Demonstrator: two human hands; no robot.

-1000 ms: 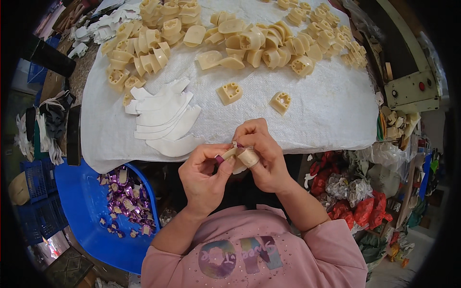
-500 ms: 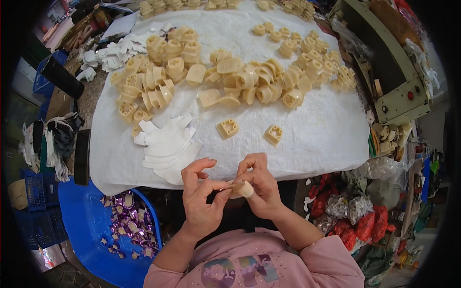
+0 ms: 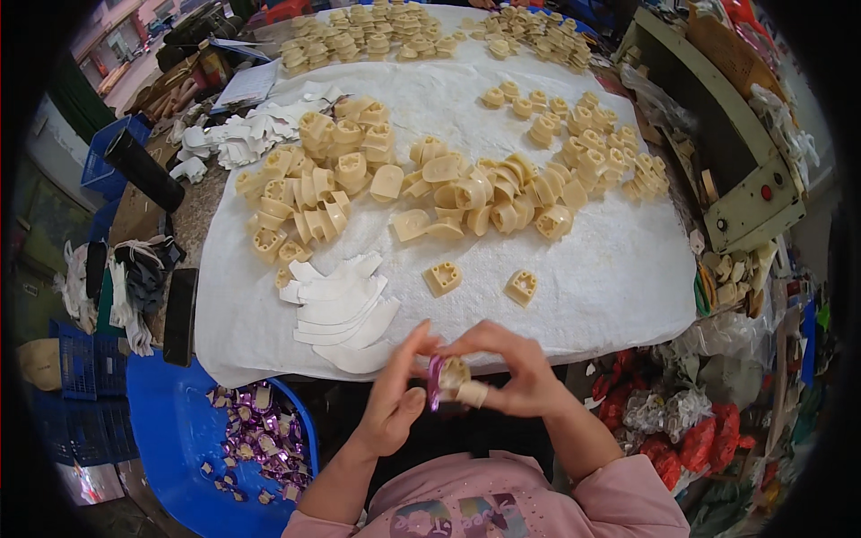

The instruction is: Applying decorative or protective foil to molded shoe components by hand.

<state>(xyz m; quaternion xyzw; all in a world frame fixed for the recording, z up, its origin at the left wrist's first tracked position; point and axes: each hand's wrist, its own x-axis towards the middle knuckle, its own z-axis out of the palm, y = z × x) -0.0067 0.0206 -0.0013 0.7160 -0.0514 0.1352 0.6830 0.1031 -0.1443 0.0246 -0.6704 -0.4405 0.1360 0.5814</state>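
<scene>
Your left hand (image 3: 392, 408) has released its pinch and spread beside the small, hollow cream-and-shiny-purple piece (image 3: 451, 371) your right hand (image 3: 525, 375) grips.

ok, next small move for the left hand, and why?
I'd probably close the left hand gently on the purple-and-cream piece to steady it: the right hand holds that piece, its purple side faces the left hand, and the left thumb stands spread from the fingers. Blur hides whether the left hand already touches it.
</scene>
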